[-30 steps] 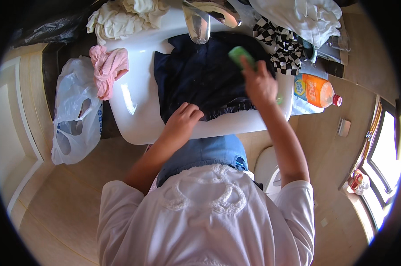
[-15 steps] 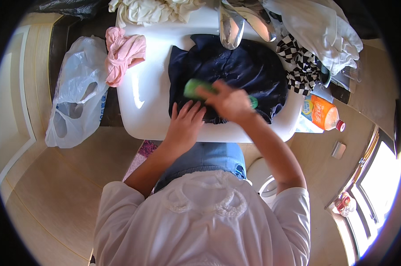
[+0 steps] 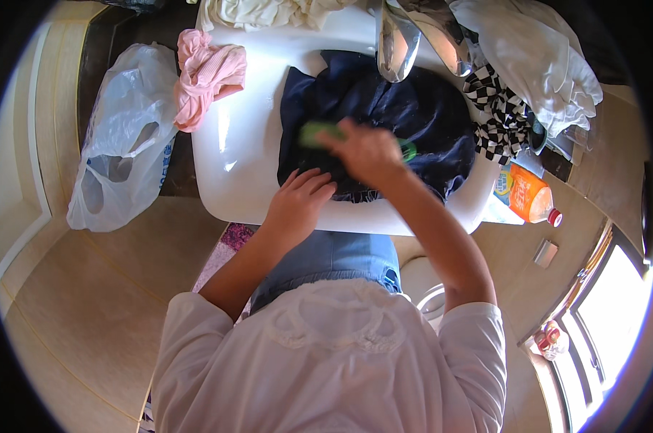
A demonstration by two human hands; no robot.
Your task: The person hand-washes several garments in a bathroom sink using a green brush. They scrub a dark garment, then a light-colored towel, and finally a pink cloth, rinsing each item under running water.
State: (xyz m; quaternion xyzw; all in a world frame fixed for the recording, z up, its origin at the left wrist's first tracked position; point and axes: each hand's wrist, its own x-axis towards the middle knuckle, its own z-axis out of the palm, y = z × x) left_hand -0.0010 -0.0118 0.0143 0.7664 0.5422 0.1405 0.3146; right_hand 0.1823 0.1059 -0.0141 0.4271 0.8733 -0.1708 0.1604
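A soaked dark navy garment [image 3: 406, 105] is spread in the white sink [image 3: 215, 144]. My right hand [image 3: 373, 153] is closed round a green scrubbing brush [image 3: 316, 135], blurred by motion, over the cloth's left-middle part. The brush's green handle end shows on the far side of that hand; its bristles are hidden. Flat on the garment's near-left edge, by the front rim, lies my left hand [image 3: 300, 206], its fingers stretched out and holding nothing.
A chrome tap [image 3: 399, 47] reaches over the sink's back. Left stand a pink cloth [image 3: 204, 79] and a white plastic bag [image 3: 128, 137]; cream cloth [image 3: 269, 11] lies behind. At right are checkered cloth [image 3: 496, 112], white cloth [image 3: 532, 61] and an orange bottle [image 3: 530, 195].
The view has shifted slightly, so the sink and nearby things sit a little differently in it. My right hand still grips the blurred brush; my left hand stays at the garment's near edge.
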